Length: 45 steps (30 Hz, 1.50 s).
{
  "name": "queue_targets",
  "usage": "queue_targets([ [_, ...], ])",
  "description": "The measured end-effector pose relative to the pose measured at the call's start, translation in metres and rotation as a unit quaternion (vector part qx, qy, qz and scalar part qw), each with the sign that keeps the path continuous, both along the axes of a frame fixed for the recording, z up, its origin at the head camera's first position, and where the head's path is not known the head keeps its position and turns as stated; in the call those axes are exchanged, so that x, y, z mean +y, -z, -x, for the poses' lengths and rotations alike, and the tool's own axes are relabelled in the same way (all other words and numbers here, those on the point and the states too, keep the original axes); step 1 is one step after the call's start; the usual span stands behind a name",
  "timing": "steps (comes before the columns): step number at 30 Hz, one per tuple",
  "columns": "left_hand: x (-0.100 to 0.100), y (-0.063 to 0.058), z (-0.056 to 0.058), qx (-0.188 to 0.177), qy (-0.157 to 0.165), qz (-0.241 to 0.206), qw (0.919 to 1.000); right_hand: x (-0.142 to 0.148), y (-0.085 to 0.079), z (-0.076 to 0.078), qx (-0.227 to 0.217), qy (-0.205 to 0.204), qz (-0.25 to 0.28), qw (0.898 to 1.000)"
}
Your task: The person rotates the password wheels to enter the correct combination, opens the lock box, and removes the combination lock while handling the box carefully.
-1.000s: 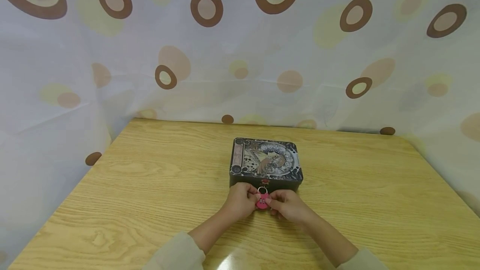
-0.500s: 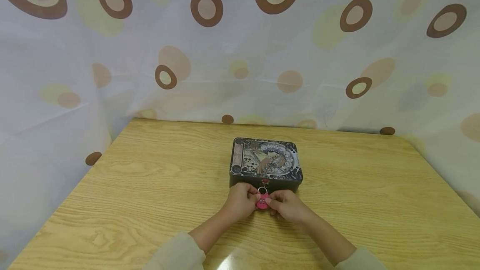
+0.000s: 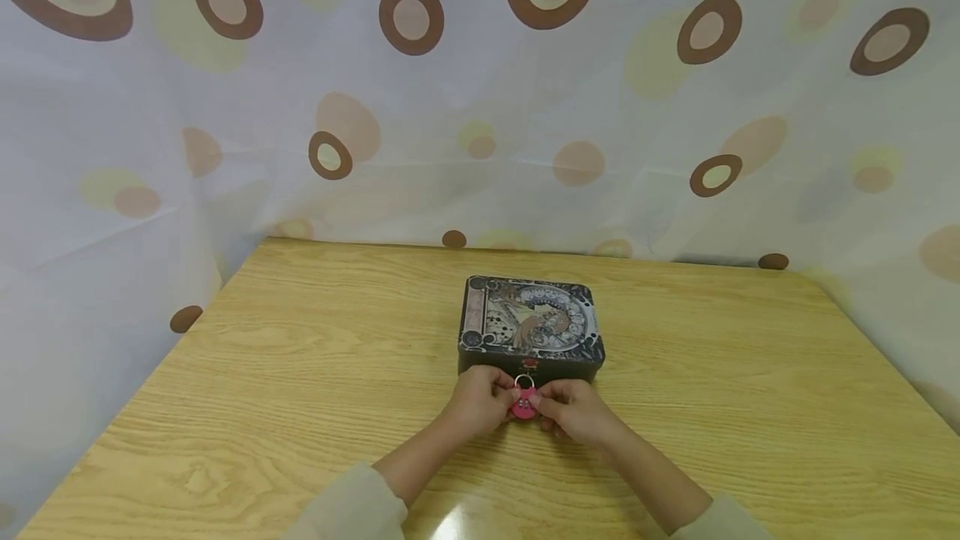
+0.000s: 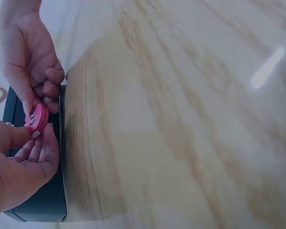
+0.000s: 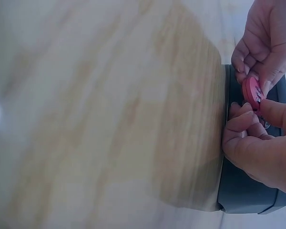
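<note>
A pink combination padlock (image 3: 524, 403) with several number dials and a silver shackle hangs at the front of a dark, picture-lidded tin box (image 3: 542, 319). Its shackle reaches up to the red and metal clasp (image 3: 529, 364) on the box front. My left hand (image 3: 482, 401) pinches the padlock's left side between thumb and fingers. From the right, my right hand (image 3: 576, 412) pinches the other side, its thumb at the dials. In the left wrist view the padlock (image 4: 36, 118) sits between both hands' fingertips, close to the box's front wall. The box lid is down.
The box stands on a wood-grain table (image 3: 315, 357). Behind it and along the sides hangs a white curtain (image 3: 450, 107) patterned with brown and yellow ovals. Light sleeves (image 3: 352, 507) cover both forearms near the table's front.
Both hands keep the same hold on the padlock, with barely any motion at the dials. The head view has shifted very slightly; the box stays in place.
</note>
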State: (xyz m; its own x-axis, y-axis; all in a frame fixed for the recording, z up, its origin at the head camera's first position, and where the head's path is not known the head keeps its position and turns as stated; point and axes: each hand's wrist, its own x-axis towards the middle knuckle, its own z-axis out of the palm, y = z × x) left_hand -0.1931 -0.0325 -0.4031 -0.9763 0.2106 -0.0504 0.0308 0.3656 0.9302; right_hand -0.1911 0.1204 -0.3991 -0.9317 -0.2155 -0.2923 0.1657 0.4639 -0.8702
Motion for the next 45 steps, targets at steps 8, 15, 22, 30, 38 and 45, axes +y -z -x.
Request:
queue_targets([
  [8, -0.0008, -0.0014, -0.0001, -0.045, -0.003, -0.016, 0.9988, 0.0008, -0.0021, -0.0011, 0.0, 0.005, 0.016, 1.0],
  [15, -0.0033, -0.0002, 0.001, -0.075, 0.006, -0.024, 0.9969, 0.0013, -0.0012, -0.0009, -0.001, 0.004, 0.025, 1.0],
  [22, -0.0041, 0.0007, 0.0008, -0.077, 0.009, -0.028, 0.9966, 0.0014, -0.0008, -0.0018, -0.001, 0.007, 0.027, 1.0],
  [30, -0.0034, -0.0005, -0.0009, -0.056, 0.005, -0.03, 0.9979, 0.0019, -0.0019, -0.0009, 0.003, 0.002, 0.029, 1.0],
  [38, -0.003, 0.0022, 0.0002, -0.04, 0.004, -0.032, 0.9987, -0.0013, -0.0021, -0.0018, 0.005, 0.018, 0.023, 1.0],
  [45, -0.0038, 0.0026, 0.0004, -0.033, 0.01, -0.027, 0.999, -0.0025, 0.0, -0.001, 0.005, 0.028, 0.018, 0.999],
])
